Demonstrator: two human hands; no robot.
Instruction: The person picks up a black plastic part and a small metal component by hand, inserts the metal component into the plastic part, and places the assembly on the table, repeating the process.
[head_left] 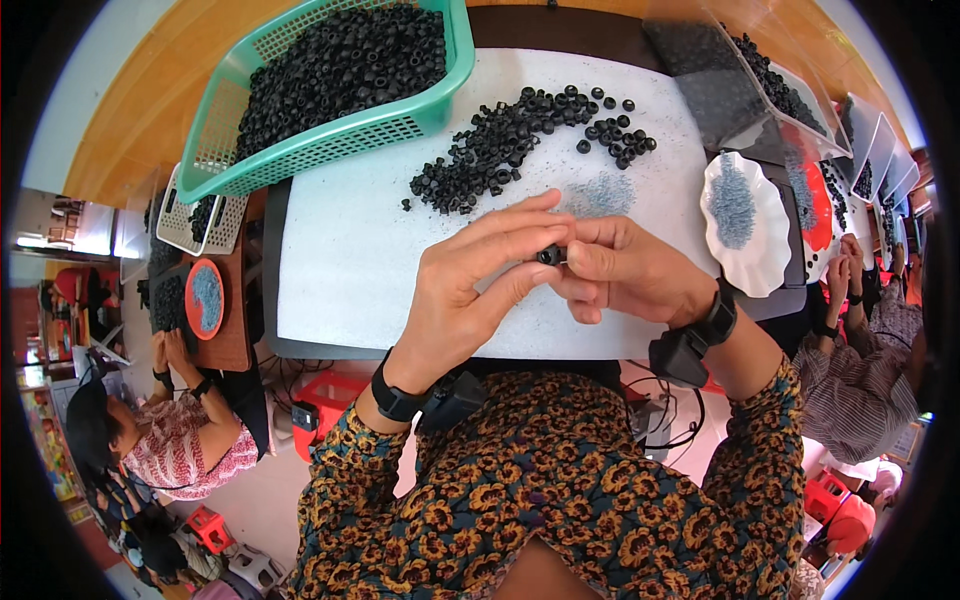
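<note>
My left hand [470, 285] and my right hand [625, 270] meet over the middle of the white work mat [340, 260]. Between their fingertips they pinch one small black ring [549, 256]. Just beyond the hands lies a loose heap of the same black rings [500, 145] and a small scatter of tiny blue-grey beads [603, 192]. Both wrists wear black bands with a small black box attached.
A green mesh basket [400, 125] full of black rings stands at the back left. A white scalloped dish [745, 215] with blue-grey beads sits at the right. Clear bags of parts [720, 80] lie behind it. Other people work at the left [180, 420] and the right [860, 300].
</note>
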